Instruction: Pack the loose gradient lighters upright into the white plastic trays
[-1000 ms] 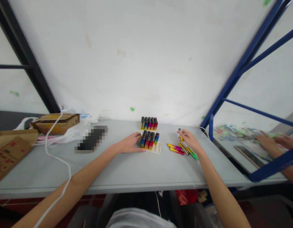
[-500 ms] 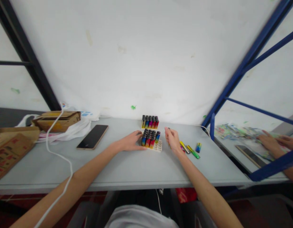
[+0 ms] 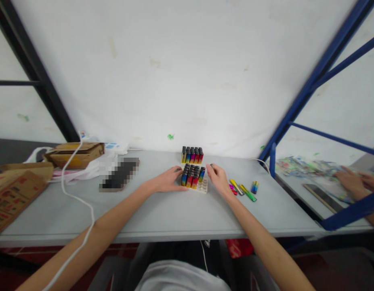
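A white tray [image 3: 202, 187] holds rows of coloured lighters [image 3: 190, 180] standing upright with black tops; bare sockets show at its right end. My left hand [image 3: 169, 180] rests at the tray's left side, thumb along the front and fingers behind, gripping it. Just right of the tray, my right hand [image 3: 217, 178] is closed with a dark lighter top showing at its fingertips; the rest is hidden. Behind stands a second block of upright lighters [image 3: 192, 154]. Loose lighters [image 3: 248, 192] lie right of my right hand, with a blue-yellow one [image 3: 255, 186] beyond them.
On the left are a phone [image 3: 120, 174], partly pixelated, an opened cardboard box [image 3: 74, 155], a brown carton [image 3: 20, 194] and a white cable [image 3: 74, 196] crossing my left forearm. Right of the blue frame [image 3: 299, 101], another person's hands [image 3: 350, 184] are over plastic packets.
My right hand has moved slightly left and closer to the tray. My left hand stays at the tray. The view has shifted slightly.
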`<state>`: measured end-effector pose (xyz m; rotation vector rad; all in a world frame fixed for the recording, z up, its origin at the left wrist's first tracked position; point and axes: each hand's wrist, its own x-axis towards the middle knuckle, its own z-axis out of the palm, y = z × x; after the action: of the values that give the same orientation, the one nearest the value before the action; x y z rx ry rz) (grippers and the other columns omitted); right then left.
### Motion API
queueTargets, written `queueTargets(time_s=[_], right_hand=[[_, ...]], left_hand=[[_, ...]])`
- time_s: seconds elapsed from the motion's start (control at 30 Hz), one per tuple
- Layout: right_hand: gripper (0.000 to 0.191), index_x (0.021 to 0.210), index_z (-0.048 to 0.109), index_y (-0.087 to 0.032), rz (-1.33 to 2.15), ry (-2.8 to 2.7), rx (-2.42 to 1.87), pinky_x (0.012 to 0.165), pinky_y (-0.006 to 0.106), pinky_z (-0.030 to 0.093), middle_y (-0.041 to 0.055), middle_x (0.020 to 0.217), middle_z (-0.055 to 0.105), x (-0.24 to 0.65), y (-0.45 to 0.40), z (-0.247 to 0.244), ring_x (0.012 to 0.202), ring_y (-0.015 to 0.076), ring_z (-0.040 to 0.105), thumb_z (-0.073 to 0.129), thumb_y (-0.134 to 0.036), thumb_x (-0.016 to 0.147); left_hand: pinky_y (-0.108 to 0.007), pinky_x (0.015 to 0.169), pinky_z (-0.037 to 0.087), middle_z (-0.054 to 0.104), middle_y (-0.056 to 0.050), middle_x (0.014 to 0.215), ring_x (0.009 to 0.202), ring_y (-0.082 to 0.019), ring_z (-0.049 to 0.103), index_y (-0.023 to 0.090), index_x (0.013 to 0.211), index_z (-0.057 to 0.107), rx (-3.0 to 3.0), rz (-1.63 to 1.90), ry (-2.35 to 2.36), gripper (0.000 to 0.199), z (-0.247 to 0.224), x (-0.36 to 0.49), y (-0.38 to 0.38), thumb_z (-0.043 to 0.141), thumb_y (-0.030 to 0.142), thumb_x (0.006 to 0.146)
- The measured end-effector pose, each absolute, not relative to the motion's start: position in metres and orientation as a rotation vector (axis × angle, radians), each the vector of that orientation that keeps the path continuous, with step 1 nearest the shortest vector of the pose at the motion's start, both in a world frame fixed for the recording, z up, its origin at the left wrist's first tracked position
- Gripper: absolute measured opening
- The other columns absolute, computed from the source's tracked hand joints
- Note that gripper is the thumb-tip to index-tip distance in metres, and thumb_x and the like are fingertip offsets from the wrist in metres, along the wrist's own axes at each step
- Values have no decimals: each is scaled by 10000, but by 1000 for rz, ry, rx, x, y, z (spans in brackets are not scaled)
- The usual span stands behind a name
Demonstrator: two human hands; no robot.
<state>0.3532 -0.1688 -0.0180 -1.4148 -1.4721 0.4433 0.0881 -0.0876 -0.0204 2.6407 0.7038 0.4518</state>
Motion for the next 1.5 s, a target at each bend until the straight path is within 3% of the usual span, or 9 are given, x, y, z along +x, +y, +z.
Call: queueTargets(time_s=[0.13, 0.23, 0.43, 0.63, 0.83, 0.97, 1.13, 1.33, 1.5], right_hand=[[465, 849, 478, -264, 454, -1572, -1377, 594, 282, 415, -26, 682, 523, 357, -178, -8, 616, 173, 495, 391, -683, 1028], [484, 813, 472, -261, 308, -1707, -1354, 653, 295, 458, 29, 791, 581, 362, -184, -1, 728, 200, 552, 393, -685, 1032], [518, 687, 419, -249, 244, -1915, -1419, 607, 293, 368, -15, 605, 506, 365, -192, 0, 601, 169, 452, 434, -624, 1043], [445, 740, 559, -233, 287, -1948, -1411, 666, 298, 432, 40, 746, 717, 365, -194, 1, 671, 199, 609, 500, -552, 1045], [342, 914, 672, -228, 207, -2155, -1467, 676, 282, 416, 44, 823, 739, 364, -192, -1, 701, 202, 635, 501, -471, 1083], [403, 816, 669, -218, 93, -2217, -1538, 659, 271, 381, 47, 805, 719, 361, -189, -2, 704, 186, 614, 523, -485, 1079], [491, 795, 663, -213, 32, -2016, -1583, 700, 293, 418, 43, 750, 712, 399, -190, 8, 673, 191, 608, 392, -477, 1108], [233, 941, 749, -190, 54, -1959, -1924, 790, 314, 485, 96, 922, 800, 469, -212, 14, 850, 241, 720, 598, -360, 990], [214, 1067, 772, -180, 179, -2049, -1992, 802, 312, 517, 88, 939, 813, 485, -222, -4, 843, 238, 739, 654, -315, 951]], left_hand=[[-476, 1204, 430, 583, -182, 1453, 1344, -369, 561, 168, 1371, 617, 2638, 457, 704, 706, -21, 88, -88, 747, 660, 882], [-473, 1193, 439, 582, -181, 1460, 1334, -377, 573, 159, 1362, 623, 2626, 474, 703, 706, -22, 87, -89, 746, 661, 881], [-464, 1180, 451, 589, -182, 1450, 1340, -376, 566, 160, 1362, 622, 2649, 472, 709, 707, -23, 87, -87, 745, 664, 882], [-455, 1191, 449, 586, -197, 1456, 1349, -377, 565, 140, 1380, 621, 2643, 462, 714, 730, -25, 88, -85, 755, 653, 878], [-467, 1196, 440, 585, -160, 1477, 1338, -366, 568, 199, 1415, 600, 2659, 493, 692, 738, -27, 87, -85, 726, 697, 885], [-481, 1205, 430, 585, -169, 1455, 1333, -367, 569, 192, 1408, 599, 2643, 495, 704, 742, -25, 86, -87, 743, 687, 875], [-481, 1209, 426, 590, -190, 1421, 1334, -376, 566, 142, 1346, 630, 2640, 459, 695, 708, -22, 87, -87, 733, 670, 886], [-485, 1219, 417, 588, -187, 1432, 1338, -377, 562, 151, 1340, 630, 2628, 471, 699, 747, -24, 88, -85, 716, 723, 869], [-494, 1200, 437, 606, -168, 1430, 1334, -379, 569, 175, 1334, 641, 2614, 502, 684, 730, -26, 87, -83, 735, 718, 855]])
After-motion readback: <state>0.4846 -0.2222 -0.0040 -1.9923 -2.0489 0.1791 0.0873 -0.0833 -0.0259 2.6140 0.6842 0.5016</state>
